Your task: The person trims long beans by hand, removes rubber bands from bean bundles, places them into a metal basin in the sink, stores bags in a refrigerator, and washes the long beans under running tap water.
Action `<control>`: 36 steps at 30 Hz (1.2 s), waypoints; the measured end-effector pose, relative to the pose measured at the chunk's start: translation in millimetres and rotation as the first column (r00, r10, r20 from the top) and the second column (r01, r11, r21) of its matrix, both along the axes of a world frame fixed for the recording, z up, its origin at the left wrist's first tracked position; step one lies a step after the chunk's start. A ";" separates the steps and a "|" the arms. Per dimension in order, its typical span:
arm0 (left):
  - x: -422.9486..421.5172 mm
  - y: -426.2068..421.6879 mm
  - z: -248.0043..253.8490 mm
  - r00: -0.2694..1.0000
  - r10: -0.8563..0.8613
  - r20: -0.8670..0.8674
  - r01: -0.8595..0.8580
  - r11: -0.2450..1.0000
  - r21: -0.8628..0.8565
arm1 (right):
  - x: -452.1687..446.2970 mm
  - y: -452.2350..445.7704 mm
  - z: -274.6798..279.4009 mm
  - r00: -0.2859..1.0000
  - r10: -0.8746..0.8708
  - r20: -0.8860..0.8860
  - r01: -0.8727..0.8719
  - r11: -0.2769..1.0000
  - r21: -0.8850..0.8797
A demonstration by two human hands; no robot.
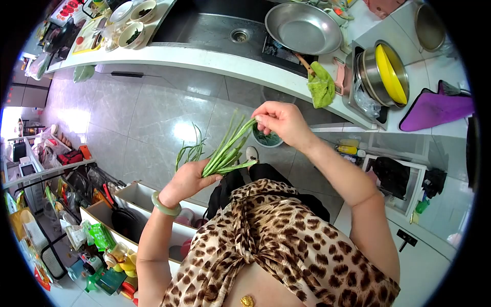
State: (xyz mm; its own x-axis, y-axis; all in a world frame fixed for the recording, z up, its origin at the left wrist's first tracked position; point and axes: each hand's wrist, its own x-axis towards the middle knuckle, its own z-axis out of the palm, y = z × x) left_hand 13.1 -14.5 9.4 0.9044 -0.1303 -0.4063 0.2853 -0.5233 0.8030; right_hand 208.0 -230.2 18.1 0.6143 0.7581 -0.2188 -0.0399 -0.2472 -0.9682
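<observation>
Gripping a bunch of green stalks (226, 153) in the closed left hand (188, 180), out in front of the body, and pinching its far tips between thumb and fingers of the right hand (280, 123). Likely light, springy and easily bruised, so best held loosely near the gathered ends. Standing on a glossy grey tiled floor (153, 105) beside a container (270, 145) of greens, facing a white counter (204, 53) with a sink (215, 31) and a steel pan (302, 31).

Red lettering (62, 14), blurred, no text readable
</observation>
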 end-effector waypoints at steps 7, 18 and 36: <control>10.8 -16.4 -11.4 0.996 0.086 0.032 -0.085 0.996 -0.016 | -14.6 -1.8 -26.7 0.634 -0.308 -0.709 0.593 0.783 0.190; -3.0 -15.2 -18.9 1.000 0.006 0.001 -0.006 0.998 -0.060 | 26.3 -92.5 -43.1 0.885 -0.341 -0.318 0.355 0.935 -0.014; -9.0 -11.0 10.0 0.990 -0.143 -0.009 0.143 0.985 0.092 | 27.3 5.5 10.2 0.698 0.663 0.270 -0.520 0.729 -0.445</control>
State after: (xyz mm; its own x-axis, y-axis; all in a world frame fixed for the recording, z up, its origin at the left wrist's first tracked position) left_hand 4.0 -25.5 19.4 0.8784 -0.2200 -0.4242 0.2036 -0.6308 0.7487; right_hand 235.3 -224.7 28.4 0.1423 0.9228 -0.3580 0.5769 -0.3712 -0.7276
